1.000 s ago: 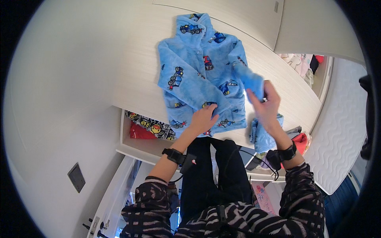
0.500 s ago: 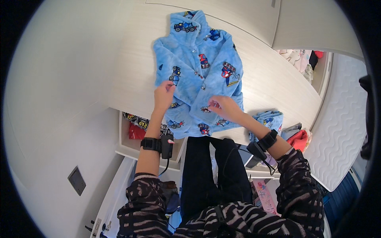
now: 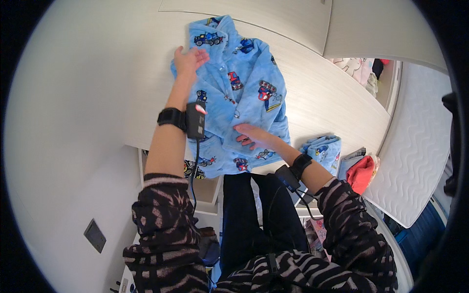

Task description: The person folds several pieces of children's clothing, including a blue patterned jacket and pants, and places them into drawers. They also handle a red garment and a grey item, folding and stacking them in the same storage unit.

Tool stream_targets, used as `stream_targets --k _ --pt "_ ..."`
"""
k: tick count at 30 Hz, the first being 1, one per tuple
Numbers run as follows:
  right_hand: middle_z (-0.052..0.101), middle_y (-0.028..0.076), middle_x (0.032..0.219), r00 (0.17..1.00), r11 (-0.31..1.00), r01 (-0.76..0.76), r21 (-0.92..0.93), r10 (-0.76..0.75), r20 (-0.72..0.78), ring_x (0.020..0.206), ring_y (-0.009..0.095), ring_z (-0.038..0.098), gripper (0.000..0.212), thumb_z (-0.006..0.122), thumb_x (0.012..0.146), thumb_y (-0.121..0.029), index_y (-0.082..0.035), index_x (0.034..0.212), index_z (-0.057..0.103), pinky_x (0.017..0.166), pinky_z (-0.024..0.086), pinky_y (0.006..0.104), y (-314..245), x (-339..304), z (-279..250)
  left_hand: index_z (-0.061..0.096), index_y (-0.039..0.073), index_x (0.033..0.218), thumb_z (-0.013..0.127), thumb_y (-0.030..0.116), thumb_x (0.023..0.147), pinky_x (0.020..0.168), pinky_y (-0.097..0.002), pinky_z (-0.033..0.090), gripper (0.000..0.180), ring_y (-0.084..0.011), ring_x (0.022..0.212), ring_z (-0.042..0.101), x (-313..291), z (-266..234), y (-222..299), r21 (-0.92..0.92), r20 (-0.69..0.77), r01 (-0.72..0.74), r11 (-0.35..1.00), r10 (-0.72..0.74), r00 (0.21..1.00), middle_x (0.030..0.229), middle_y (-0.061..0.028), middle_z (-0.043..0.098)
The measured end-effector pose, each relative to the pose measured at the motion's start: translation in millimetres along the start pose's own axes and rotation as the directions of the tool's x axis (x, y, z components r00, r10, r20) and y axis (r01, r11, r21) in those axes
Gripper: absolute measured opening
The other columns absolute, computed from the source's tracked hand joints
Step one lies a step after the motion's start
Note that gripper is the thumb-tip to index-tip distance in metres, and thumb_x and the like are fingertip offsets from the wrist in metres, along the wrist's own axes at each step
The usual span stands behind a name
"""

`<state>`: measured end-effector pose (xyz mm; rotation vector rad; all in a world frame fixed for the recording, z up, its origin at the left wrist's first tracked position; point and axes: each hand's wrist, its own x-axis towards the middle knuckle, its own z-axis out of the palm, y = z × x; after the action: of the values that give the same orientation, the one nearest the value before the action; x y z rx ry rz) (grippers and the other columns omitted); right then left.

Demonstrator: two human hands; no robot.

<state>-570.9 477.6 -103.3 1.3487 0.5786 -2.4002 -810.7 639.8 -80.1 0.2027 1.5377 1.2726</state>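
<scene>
A light blue fleece jacket [image 3: 246, 105] printed with cartoon vehicles lies front side up on a pale wooden surface, its collar at the far end. Both its sleeves are folded in over the front. My left hand [image 3: 189, 62] is at the jacket's left shoulder, just below the collar, fingers stretched out and holding nothing. Over the lower front, on the folded sleeve, my right hand [image 3: 254, 136] rests with its fingers apart. Whether the right fingertips press into the cloth is hard to tell.
A folded blue garment [image 3: 321, 150] lies to the right, beside red folded clothes [image 3: 360, 174]. An open drawer [image 3: 210, 190] sits below the surface's near edge. At the far right are an opening with clothes [image 3: 359, 71] and a white mattress [image 3: 410, 146]. A wall [image 3: 73, 122] bounds the left.
My left hand has moved away from me, from the folded sleeve up to the shoulder near the collar, and its fingers have spread. The right hand stays over the lower front, its fingers now straighter.
</scene>
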Motion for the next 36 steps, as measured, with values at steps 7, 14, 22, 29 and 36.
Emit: stream_targets --k 7,14,22,29,36 --pt "0.052 0.007 0.120 0.994 0.993 0.098 -0.060 -0.100 -0.039 0.110 0.020 0.049 0.050 0.050 0.088 -0.049 -0.020 0.128 0.044 0.091 0.037 0.0446 11.8 -8.6 4.8 0.035 -0.006 0.123 0.049 0.019 0.092 0.081 -0.0451 0.054 0.042 -0.0358 0.093 0.059 50.1 21.9 8.5 -0.316 0.224 0.371 0.873 -0.311 0.923 0.103 -0.0271 0.054" --pt "0.061 0.004 0.104 0.983 0.982 0.167 0.086 -0.160 -0.089 0.093 0.013 0.057 0.035 0.052 0.090 -0.032 -0.009 0.117 0.055 0.082 0.045 0.0290 21.5 -30.3 -22.3 0.051 -0.004 0.104 0.046 0.034 0.094 0.079 -0.0431 0.055 0.040 -0.0319 0.089 0.060 5.4 -5.5 -16.4 -0.225 0.168 0.303 0.926 -0.270 0.948 0.101 -0.0194 0.056" --pt "0.064 0.002 0.079 0.751 0.914 0.363 -0.180 -0.401 -0.524 0.066 0.012 0.058 0.022 0.056 0.088 -0.025 -0.005 0.097 0.062 0.061 0.047 0.0241 -15.1 -32.1 -61.9 0.059 0.004 0.071 0.079 0.013 0.057 0.060 -0.0319 0.045 0.026 -0.0209 0.064 0.058 -66.1 -63.0 -77.1 0.724 0.183 -0.208 0.657 0.107 0.977 0.068 -0.0071 0.061" --pt "0.055 0.016 0.113 -0.019 0.216 0.183 -0.959 -0.975 -0.223 0.102 0.028 0.053 0.047 0.072 0.072 -0.025 -0.004 0.109 0.055 0.085 0.043 0.0345 -116.7 -30.4 -36.9 0.054 0.005 0.101 0.082 0.017 0.058 0.086 -0.0441 0.042 0.053 -0.0374 0.112 0.043 -95.7 -27.4 -49.4 0.982 0.179 -0.191 0.015 0.276 0.944 0.122 -0.0220 0.043" --pt "0.043 0.019 0.130 0.415 -0.017 -0.471 -0.882 -0.886 -0.205 0.126 0.036 0.032 0.075 0.070 0.067 -0.051 -0.005 0.122 0.049 0.103 0.023 0.0528 -182.7 -12.1 -42.9 0.061 0.006 0.105 0.074 0.039 0.068 0.087 -0.0450 0.042 0.051 -0.0377 0.110 0.046 -31.1 -35.6 -12.1 0.982 0.047 -0.136 0.128 0.537 0.843 0.117 -0.0226 0.049"
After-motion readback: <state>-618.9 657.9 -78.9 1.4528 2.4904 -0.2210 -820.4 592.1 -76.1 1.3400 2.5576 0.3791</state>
